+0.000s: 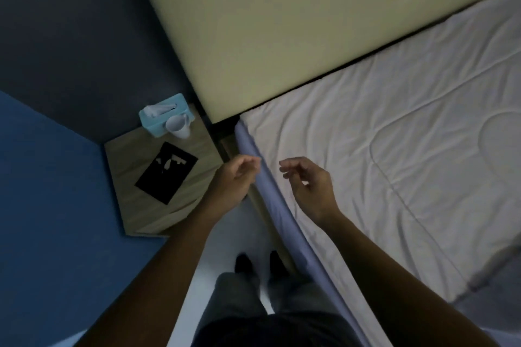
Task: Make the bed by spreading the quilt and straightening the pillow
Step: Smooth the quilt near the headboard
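A white stitched quilt (394,132) lies spread over the bed, reaching up to the cream padded headboard (282,22). Its lower right edge ends around the bed's middle. Along the bed's near side runs a pale lilac sheet edge (270,200). My left hand (236,177) hovers beside that edge near the bed's top corner, fingers loosely curled and holding nothing. Just over the quilt's edge hangs my right hand (307,183), fingers apart and empty. No pillow is in view.
A wooden bedside table (127,163) stands left of the bed, carrying a light blue tissue box (165,114), a white cup (177,125) and a black card (166,172). Blue walls close in on the left. My legs stand in the narrow floor strip beside the bed.
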Tool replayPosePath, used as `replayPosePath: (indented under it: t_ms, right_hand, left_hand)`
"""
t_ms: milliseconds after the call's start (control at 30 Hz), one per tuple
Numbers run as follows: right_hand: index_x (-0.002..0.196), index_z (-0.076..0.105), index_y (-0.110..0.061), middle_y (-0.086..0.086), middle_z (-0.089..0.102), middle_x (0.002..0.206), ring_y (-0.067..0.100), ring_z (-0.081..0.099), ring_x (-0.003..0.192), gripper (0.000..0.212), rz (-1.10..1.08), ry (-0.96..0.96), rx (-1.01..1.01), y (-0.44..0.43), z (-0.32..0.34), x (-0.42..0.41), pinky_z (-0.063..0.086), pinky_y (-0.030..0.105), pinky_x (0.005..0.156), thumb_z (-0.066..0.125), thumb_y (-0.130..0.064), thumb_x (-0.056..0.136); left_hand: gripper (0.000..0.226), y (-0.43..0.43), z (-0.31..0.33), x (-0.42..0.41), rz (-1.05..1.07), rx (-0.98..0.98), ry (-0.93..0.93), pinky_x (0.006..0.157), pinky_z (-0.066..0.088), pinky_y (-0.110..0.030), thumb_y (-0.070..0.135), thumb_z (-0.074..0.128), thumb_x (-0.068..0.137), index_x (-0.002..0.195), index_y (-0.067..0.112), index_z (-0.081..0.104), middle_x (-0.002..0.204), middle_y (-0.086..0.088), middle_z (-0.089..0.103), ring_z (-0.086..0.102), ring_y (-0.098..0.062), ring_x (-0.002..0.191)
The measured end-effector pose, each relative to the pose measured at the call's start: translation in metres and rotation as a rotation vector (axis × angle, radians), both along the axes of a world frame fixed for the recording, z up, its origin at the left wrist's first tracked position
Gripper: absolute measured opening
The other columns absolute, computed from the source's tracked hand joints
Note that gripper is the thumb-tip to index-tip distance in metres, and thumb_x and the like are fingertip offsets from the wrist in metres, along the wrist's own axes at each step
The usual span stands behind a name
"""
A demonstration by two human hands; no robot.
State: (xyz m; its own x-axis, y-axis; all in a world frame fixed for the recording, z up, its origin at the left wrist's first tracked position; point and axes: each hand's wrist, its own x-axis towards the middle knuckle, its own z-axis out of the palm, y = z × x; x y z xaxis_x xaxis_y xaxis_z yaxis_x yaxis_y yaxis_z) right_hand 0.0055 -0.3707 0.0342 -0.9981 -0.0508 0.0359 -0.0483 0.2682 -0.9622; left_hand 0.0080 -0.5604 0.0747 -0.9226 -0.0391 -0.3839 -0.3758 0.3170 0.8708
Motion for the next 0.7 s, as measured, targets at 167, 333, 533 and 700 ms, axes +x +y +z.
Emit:
replayPosePath:
  t_ms: [167,333,533,700]
  right_hand:
    - [0.107,0.071,-0.011,-0.002,0.074,0.098,0.009,0.07,0.087,0.033,-0.017,-0.052,0.158,-0.001,-0.047,-0.063,0.054,0.021,0.08,0.051,0.008,0.089]
    - [0.105,0.071,-0.018,-0.005,0.073,0.095,0.009,0.069,0.086,0.034,-0.085,-0.158,0.224,-0.007,-0.11,-0.113,0.056,0.025,0.078,0.052,0.004,0.088]
    - [0.108,0.069,-0.016,-0.001,0.071,0.096,0.008,0.065,0.085,0.028,-0.112,-0.278,0.357,-0.029,-0.206,-0.153,0.046,0.007,0.074,0.058,-0.001,0.088]
    - [0.126,0.059,-0.017,0.005,0.062,0.117,0.02,0.06,0.103,0.045,-0.007,-0.387,0.579,-0.048,-0.283,-0.164,0.054,0.03,0.085,0.069,-0.033,0.084]
  left_hand:
    - [0.014,0.0,-0.052,-0.099,-0.044,0.02,-0.079,0.083,0.05,-0.026,0.032,0.06,0.092,0.102,0.032,0.07,0.11,0.002,0.072,0.067,-0.016,0.099]
    - [0.014,-0.004,-0.137,-0.179,-0.053,0.021,-0.177,0.085,0.051,-0.027,0.021,0.059,0.093,0.097,0.032,0.066,0.103,0.006,0.071,0.066,-0.015,0.099]
    - [0.041,-0.022,-0.244,-0.252,0.046,-0.125,-0.287,0.095,0.048,-0.036,0.029,0.058,0.095,0.134,0.018,0.049,0.129,-0.007,0.06,0.06,-0.026,0.114]
    - [0.052,-0.032,-0.307,-0.302,0.166,-0.257,-0.252,0.094,0.046,-0.032,0.027,0.058,0.096,0.143,0.012,0.04,0.141,-0.012,0.051,0.056,-0.029,0.122]
